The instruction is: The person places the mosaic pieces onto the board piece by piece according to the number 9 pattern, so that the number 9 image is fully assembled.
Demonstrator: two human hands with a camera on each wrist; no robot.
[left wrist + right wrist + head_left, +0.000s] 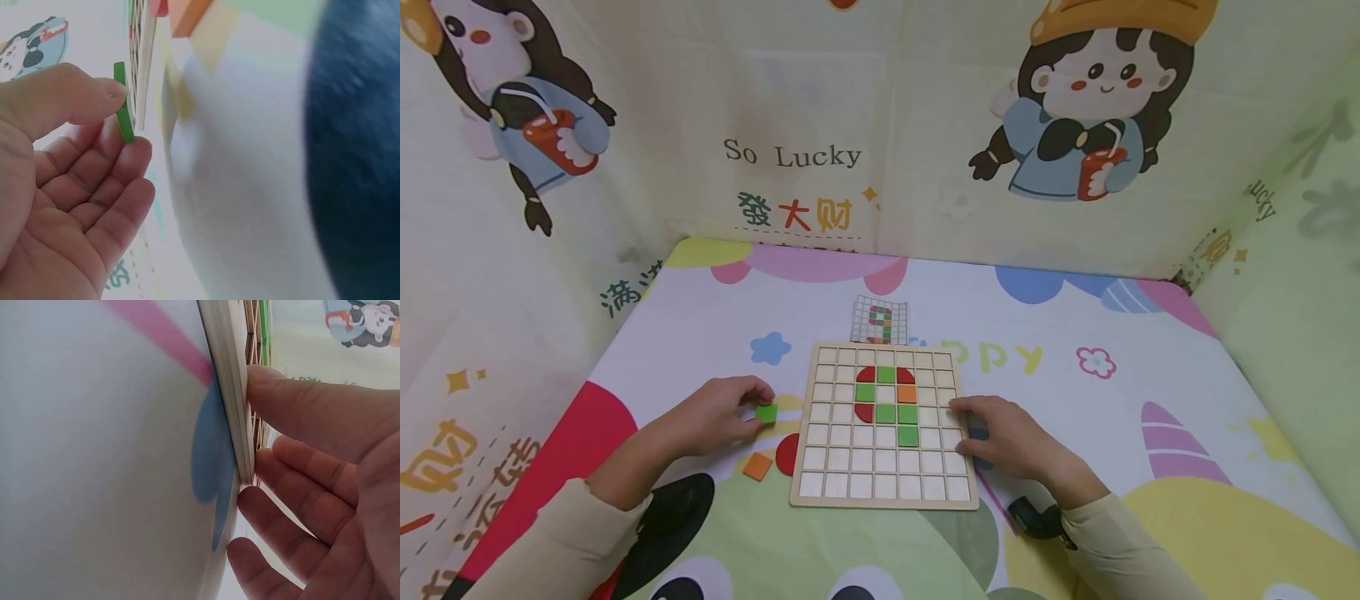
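Observation:
A wooden grid board lies on the table, its small square cells partly filled with green squares, rounded-corner red pieces and an orange square. To the board's left, my left hand pinches a green square tile between thumb and fingers. In the left wrist view the tile shows edge-on, thin and upright. My right hand rests at the board's right edge. The right wrist view shows the thumb against the board's side, with the other fingers loosely bent beside it.
An orange square tile lies left of the board, near a red rounded shape at the board's edge. Behind the board is a small printed grid card with a similar coloured pattern. Printed cloth walls enclose the table.

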